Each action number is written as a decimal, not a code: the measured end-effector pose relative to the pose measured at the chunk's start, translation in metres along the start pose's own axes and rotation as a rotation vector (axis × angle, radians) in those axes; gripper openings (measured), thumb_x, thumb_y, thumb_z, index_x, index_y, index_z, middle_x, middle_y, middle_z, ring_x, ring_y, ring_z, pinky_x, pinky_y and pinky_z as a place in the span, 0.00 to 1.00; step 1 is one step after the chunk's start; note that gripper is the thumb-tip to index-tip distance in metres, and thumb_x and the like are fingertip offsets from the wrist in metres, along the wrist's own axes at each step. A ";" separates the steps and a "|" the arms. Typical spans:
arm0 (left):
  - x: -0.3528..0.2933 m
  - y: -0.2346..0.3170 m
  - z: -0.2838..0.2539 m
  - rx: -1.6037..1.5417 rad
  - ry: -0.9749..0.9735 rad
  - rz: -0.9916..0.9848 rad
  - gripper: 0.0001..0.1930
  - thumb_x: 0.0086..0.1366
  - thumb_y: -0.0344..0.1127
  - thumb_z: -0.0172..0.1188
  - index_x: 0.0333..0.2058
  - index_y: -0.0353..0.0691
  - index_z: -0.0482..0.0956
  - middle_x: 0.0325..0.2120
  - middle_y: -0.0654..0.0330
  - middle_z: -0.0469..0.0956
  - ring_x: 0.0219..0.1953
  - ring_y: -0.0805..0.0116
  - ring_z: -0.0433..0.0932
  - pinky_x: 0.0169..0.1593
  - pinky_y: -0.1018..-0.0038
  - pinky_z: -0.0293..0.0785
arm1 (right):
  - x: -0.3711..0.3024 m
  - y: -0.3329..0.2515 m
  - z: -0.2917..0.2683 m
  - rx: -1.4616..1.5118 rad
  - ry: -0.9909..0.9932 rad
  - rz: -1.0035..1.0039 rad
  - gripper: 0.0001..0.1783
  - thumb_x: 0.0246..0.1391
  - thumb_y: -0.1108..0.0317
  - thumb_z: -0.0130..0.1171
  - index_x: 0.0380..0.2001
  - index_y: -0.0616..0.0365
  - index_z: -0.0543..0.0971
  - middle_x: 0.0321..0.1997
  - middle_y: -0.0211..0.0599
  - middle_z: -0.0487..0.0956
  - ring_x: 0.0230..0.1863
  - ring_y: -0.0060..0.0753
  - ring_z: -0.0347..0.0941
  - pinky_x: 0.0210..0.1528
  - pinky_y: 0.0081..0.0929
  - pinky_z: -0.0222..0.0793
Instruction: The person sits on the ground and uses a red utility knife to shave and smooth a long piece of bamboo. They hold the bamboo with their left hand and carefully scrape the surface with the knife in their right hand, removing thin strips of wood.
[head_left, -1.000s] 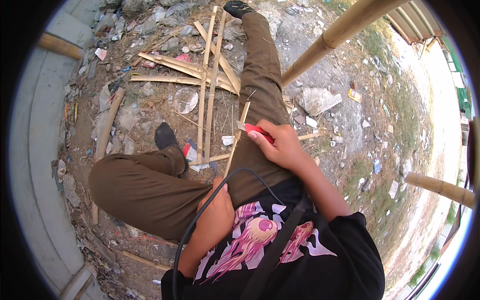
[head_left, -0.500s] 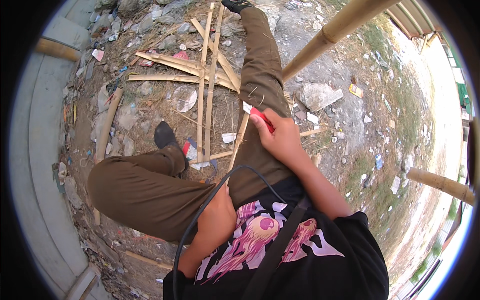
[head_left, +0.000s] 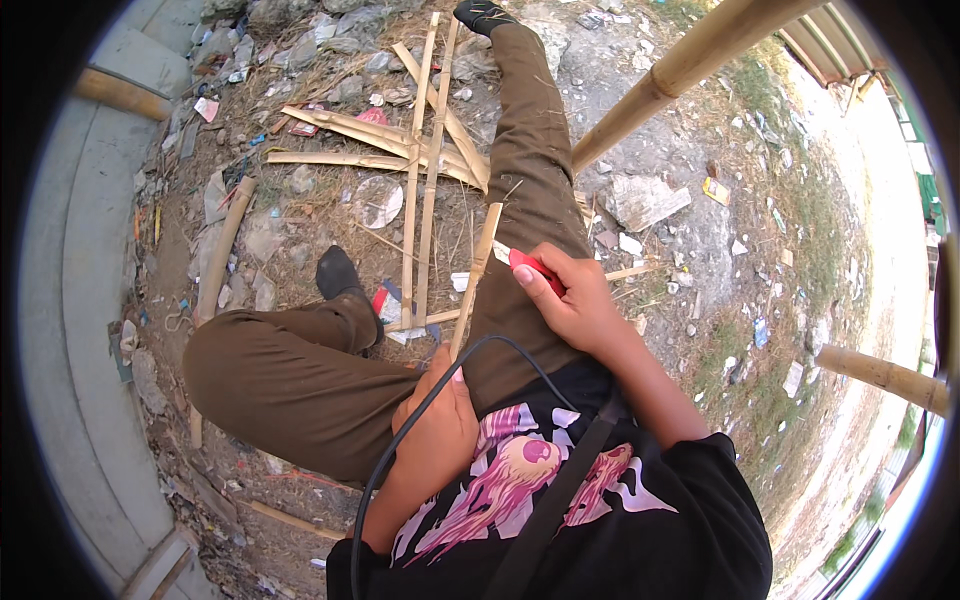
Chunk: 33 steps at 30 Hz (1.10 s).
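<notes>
1. My left hand [head_left: 435, 425] sits nearest my body, fist shut round the lower end of a bamboo strip [head_left: 475, 275]. The strip runs up and away from this grip, across my right thigh [head_left: 530, 200].
2. A black cable [head_left: 400, 440] loops over the back of that hand; I judge it no hindrance to the hold.
3. Further up the strip, my right hand [head_left: 575, 300] is clenched on a red-handled knife [head_left: 530, 268]. The handle shows past my thumb; the blade seems to meet the strip's upper end, though I cannot tell exactly how.
4. The strip looks thin, light and stiff along its length, springy if bent sideways. I judge its split edges sharp and splintery, so I hold it low, well behind the knife, with the thigh bracing it between my two hands.
5. The knife handle looks smooth; a full closed fist suits it better than fingertips.
6. Beyond my hands, more split strips [head_left: 420, 170] lie crossed on the stony ground [head_left: 700, 150], left of my thigh.
7. Farthest out, a thick bamboo pole [head_left: 690, 65] slants to the right above the knife hand.
</notes>
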<state>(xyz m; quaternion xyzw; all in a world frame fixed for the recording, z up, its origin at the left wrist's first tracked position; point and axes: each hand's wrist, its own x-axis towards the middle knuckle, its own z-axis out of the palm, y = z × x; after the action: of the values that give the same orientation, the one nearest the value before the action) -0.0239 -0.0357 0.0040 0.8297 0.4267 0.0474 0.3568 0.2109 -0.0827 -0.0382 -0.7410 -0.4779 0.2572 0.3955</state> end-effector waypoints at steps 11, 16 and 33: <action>0.002 0.003 -0.001 -0.025 0.015 -0.008 0.16 0.74 0.33 0.48 0.54 0.31 0.77 0.31 0.39 0.80 0.33 0.38 0.80 0.36 0.53 0.74 | 0.007 -0.029 0.007 0.297 0.089 0.095 0.23 0.50 0.55 0.76 0.42 0.56 0.80 0.25 0.28 0.78 0.23 0.24 0.71 0.28 0.24 0.66; 0.003 -0.001 -0.001 0.040 -0.014 0.024 0.21 0.70 0.31 0.51 0.59 0.30 0.71 0.37 0.40 0.82 0.34 0.42 0.83 0.37 0.55 0.79 | 0.033 -0.020 0.019 0.261 0.124 -0.135 0.17 0.52 0.66 0.74 0.42 0.62 0.81 0.31 0.31 0.76 0.27 0.23 0.69 0.33 0.23 0.66; 0.008 0.000 -0.012 -0.197 -0.021 -0.187 0.15 0.78 0.35 0.45 0.52 0.32 0.76 0.19 0.45 0.71 0.19 0.57 0.72 0.28 0.61 0.67 | -0.007 -0.047 0.002 0.025 -0.016 0.041 0.10 0.64 0.63 0.60 0.41 0.58 0.76 0.25 0.48 0.78 0.28 0.51 0.79 0.30 0.43 0.69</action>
<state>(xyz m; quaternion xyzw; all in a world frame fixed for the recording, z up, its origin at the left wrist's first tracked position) -0.0232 -0.0236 0.0109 0.7477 0.4916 0.0468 0.4439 0.1831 -0.0777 -0.0001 -0.7434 -0.4626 0.2771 0.3958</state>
